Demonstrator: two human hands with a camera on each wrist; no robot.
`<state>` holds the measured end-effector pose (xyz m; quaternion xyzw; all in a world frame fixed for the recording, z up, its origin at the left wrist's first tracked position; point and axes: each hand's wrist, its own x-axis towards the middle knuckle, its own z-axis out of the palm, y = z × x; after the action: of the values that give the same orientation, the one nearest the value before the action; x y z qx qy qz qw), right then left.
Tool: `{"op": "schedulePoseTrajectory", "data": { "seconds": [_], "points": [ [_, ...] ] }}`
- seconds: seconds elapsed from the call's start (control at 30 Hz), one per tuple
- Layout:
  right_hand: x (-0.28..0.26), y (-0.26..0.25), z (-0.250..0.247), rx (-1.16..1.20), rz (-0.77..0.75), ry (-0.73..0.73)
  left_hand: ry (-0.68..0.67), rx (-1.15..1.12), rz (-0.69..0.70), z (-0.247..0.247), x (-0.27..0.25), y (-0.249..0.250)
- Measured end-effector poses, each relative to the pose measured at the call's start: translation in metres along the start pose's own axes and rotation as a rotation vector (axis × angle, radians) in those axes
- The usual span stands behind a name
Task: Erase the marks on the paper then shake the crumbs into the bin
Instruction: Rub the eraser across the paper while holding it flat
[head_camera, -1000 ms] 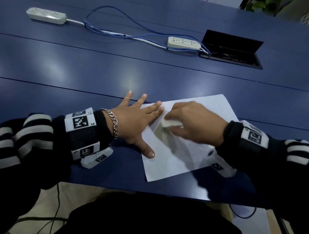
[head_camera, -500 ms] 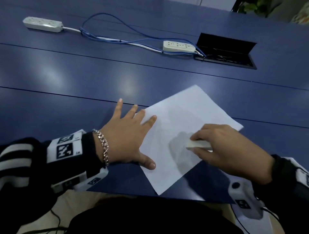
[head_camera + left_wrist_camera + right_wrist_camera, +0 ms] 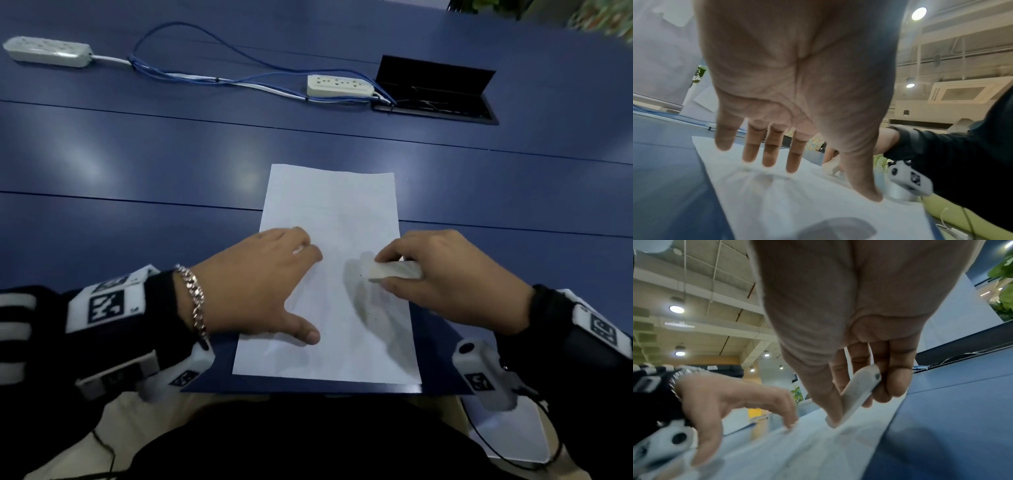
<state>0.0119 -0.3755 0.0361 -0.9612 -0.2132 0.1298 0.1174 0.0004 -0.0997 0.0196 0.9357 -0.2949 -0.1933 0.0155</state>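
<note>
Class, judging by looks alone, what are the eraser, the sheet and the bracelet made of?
Eraser: likely rubber or vinyl, a matte off-white block with grey smudges. Sheet: thin white paper, lying flat. Bracelet: seemingly metal, shiny silver-coloured chain links.

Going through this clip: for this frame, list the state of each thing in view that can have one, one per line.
paper: flat on the table, marks too faint to tell
eraser: pinched in right hand, over the paper
left hand: fingers spread, on the paper's left side
cable hatch: lid raised
near power strip: nothing visibly plugged in
</note>
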Motion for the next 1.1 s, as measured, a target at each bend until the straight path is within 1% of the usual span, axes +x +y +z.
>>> {"op": "schedulePoseTrajectory", "data": {
  "seconds": [0.07, 0.17, 0.23, 0.3, 0.37, 0.43, 0.47, 0.53, 0.6, 0.7, 0.77, 0.8, 0.87, 0.9, 0.93, 0.97, 1.07, 1.1],
  "points": [
    [0.001, -0.013, -0.001, 0.027, -0.061, -0.039, -0.086, 0.041, 0.003, 0.002, 0.014, -0.006],
    [0.008, -0.028, 0.007, -0.037, -0.138, -0.106, -0.194, 0.072, -0.007, 0.006, 0.026, -0.011],
    [0.019, -0.027, 0.010, -0.086, -0.112, -0.090, -0.209, 0.076, -0.012, 0.011, 0.028, -0.013],
    [0.028, -0.025, 0.008, -0.098, -0.061, -0.030, -0.207, 0.083, -0.024, 0.014, 0.027, -0.013],
    [0.029, -0.029, 0.010, -0.113, -0.072, 0.008, -0.217, 0.085, -0.039, 0.015, 0.027, -0.013],
    [0.020, -0.040, 0.016, -0.125, -0.165, -0.034, -0.224, 0.091, -0.048, 0.015, 0.027, -0.013],
    [0.013, -0.047, 0.019, -0.114, -0.217, -0.086, -0.225, 0.093, -0.050, 0.015, 0.027, -0.013],
    [0.006, -0.052, 0.020, -0.115, -0.266, -0.172, -0.222, 0.089, -0.054, 0.014, 0.028, -0.012],
    [0.019, -0.044, 0.014, -0.141, -0.238, -0.158, -0.220, 0.091, -0.058, 0.014, 0.028, -0.013],
    [0.037, -0.031, 0.007, -0.172, -0.135, -0.044, -0.224, 0.101, -0.068, 0.013, 0.029, -0.012],
    [0.033, -0.034, 0.011, -0.190, -0.140, -0.004, -0.221, 0.108, -0.071, 0.012, 0.029, -0.011],
    [0.026, -0.040, 0.015, -0.189, -0.172, -0.017, -0.222, 0.110, -0.071, 0.011, 0.029, -0.011],
    [0.008, -0.053, 0.022, -0.146, -0.239, -0.117, -0.228, 0.110, -0.068, 0.011, 0.029, -0.011],
    [0.005, -0.055, 0.022, -0.126, -0.252, -0.166, -0.227, 0.110, -0.066, 0.011, 0.029, -0.011],
    [0.008, -0.053, 0.020, -0.111, -0.245, -0.183, -0.225, 0.110, -0.066, 0.012, 0.030, -0.011],
    [0.015, -0.047, 0.018, -0.099, -0.217, -0.165, -0.222, 0.109, -0.068, 0.012, 0.030, -0.011],
    [0.036, -0.029, 0.009, -0.129, -0.084, -0.028, -0.219, 0.120, -0.079, 0.011, 0.030, -0.010],
    [0.036, -0.029, 0.010, -0.148, -0.070, 0.001, -0.217, 0.124, -0.081, 0.010, 0.030, -0.009]
  ]
}}
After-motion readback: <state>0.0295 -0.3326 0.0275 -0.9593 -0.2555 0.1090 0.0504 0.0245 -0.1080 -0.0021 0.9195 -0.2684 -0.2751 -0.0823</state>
